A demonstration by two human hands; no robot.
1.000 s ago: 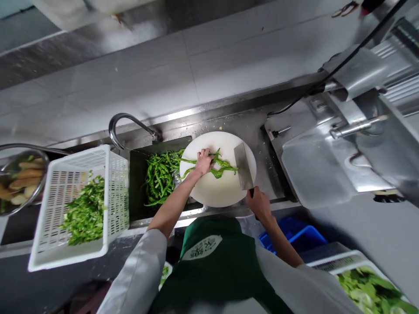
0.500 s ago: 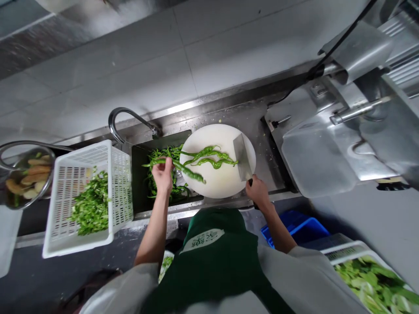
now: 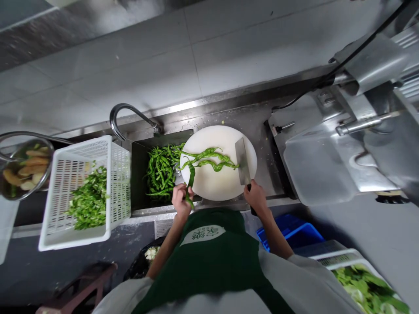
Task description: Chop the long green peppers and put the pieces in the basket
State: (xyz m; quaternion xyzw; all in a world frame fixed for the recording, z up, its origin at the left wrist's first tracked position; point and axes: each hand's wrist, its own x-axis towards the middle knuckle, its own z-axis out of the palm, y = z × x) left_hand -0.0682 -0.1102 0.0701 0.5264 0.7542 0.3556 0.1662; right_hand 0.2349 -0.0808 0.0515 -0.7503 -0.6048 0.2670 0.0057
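Between the fingers of my left hand (image 3: 181, 200) is a long green chili pepper (image 3: 191, 175), held upright at the near left edge of the round white cutting board (image 3: 216, 187). My right hand (image 3: 256, 197) is closed round the handle of a cleaver (image 3: 242, 161), whose broad blade lies over the right side of the board. Several more green chilies (image 3: 212, 159) lie across the board, their tips close to the blade. A heap of green chilies (image 3: 160, 170) fills much of the sink left of the board.
A curved faucet (image 3: 131, 109) rises behind the sink (image 3: 139, 174). Left stands a white basket (image 3: 78, 242) of chopped greens, beside a bowl (image 3: 49, 174) of root-like pieces. A metal machine (image 3: 321, 161) is on the right. Below are a blue crate (image 3: 304, 235), leafy vegetables (image 3: 366, 283) and a stool (image 3: 85, 288).
My left hand has moved from over the sink towards me and right, turning the chili from lying crosswise to pointing away from me. The cleaver stays nearly in place.
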